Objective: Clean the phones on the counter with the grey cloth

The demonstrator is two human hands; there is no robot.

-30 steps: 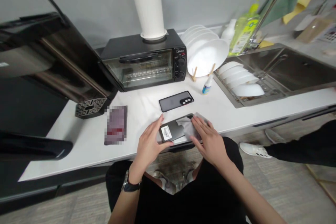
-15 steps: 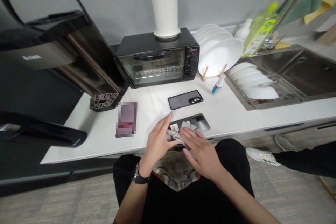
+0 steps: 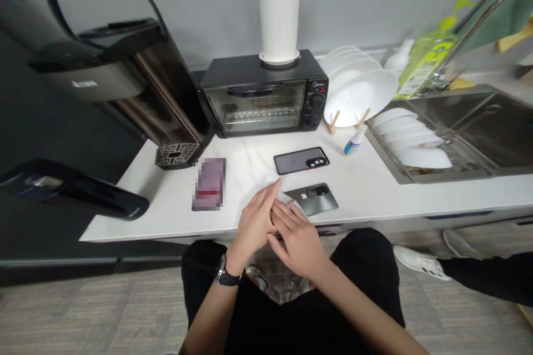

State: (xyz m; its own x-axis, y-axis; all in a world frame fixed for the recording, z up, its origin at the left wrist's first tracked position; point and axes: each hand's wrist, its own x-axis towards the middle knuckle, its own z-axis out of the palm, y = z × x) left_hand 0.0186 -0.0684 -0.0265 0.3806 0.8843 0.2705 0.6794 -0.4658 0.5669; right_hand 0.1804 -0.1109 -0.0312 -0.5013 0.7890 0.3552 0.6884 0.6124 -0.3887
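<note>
- Appliances fill the far left: a large dark machine [image 3: 125, 77] with a grille at its foot, and a black lid-like part [image 3: 79, 194] jutting past the counter [image 3: 166, 205] edge.
- Left of centre, a blurred-out flat item [image 3: 209, 184] lies on the white counter, well apart from both hands.
- Left hand [image 3: 255, 222], a watch on its wrist, rests at the counter's near edge with fingers straight and close together, pointing up and right; nothing shows pinched in it.
- Right hand [image 3: 296, 236] lies just beside it, fingers flat and overlapping the left fingers. Whether a cloth sits under them I cannot tell; only a pale scrap shows at the fingertips.
- Grey phone [image 3: 311, 198] lies back-up just right of and beyond the fingertips, touching or nearly so. Its long axis runs left to right, slightly tilted, camera end to the right. The right hand is the nearer.
- Farther back, a black phone case [image 3: 301, 160] lies parallel to it, apart from the hands.
- Behind stand a toaster oven [image 3: 264, 94] with a white utensil holder [image 3: 278, 25] on top.
- To the right: racked white plates [image 3: 358, 89], a small dropper bottle [image 3: 353, 143], then the sink [image 3: 466, 122] holding more dishes.
- At the far right, low down, another person's shoe [image 3: 420, 263] and dark trouser leg show.
</note>
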